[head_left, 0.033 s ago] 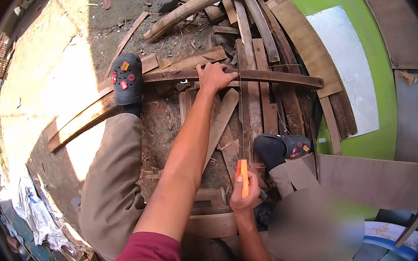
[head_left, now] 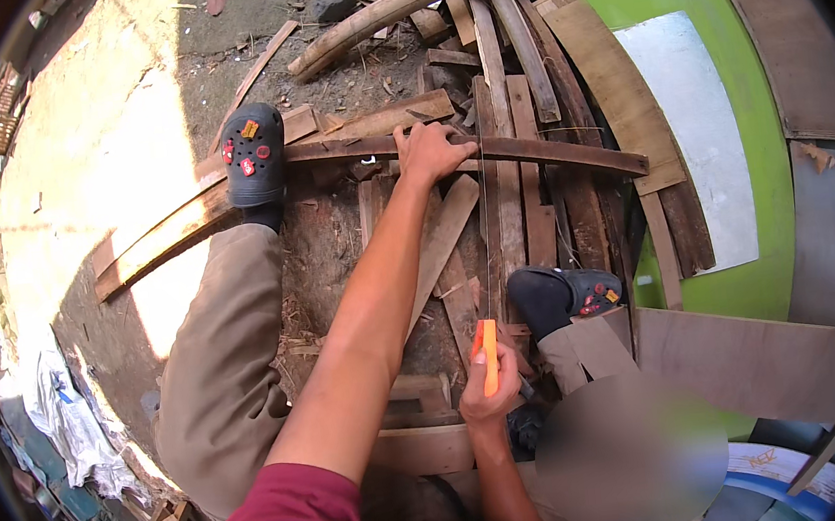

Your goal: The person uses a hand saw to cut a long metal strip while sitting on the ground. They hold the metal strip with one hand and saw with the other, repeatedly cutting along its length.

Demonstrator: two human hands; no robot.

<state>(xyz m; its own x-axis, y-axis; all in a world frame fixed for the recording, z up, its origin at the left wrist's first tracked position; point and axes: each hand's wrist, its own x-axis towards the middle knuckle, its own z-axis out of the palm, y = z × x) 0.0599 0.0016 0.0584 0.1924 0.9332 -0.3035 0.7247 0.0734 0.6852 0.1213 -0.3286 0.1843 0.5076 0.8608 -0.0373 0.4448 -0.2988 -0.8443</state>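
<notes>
My left hand point(head_left: 432, 151) reaches forward and grips a long, dark, curved wooden strip point(head_left: 548, 150) that lies across a pile of planks. My right hand point(head_left: 491, 394) is close to my body, shut on an orange-handled saw point(head_left: 488, 354). Its thin blade shows edge-on and runs up toward the strip. My left foot, in a dark clog with red charms point(head_left: 252, 156), stands on the strip's left part. Another dark clog point(head_left: 566, 291), on my right foot, rests among the planks beside the saw.
Several worn planks point(head_left: 518, 211) lie stacked under the strip on bare dirt. A thick log point(head_left: 403, 6) lies at the back. A green board point(head_left: 766, 227) with a pale sheet point(head_left: 697, 133) on it stands right. A plywood panel point(head_left: 748, 349) is near my right knee.
</notes>
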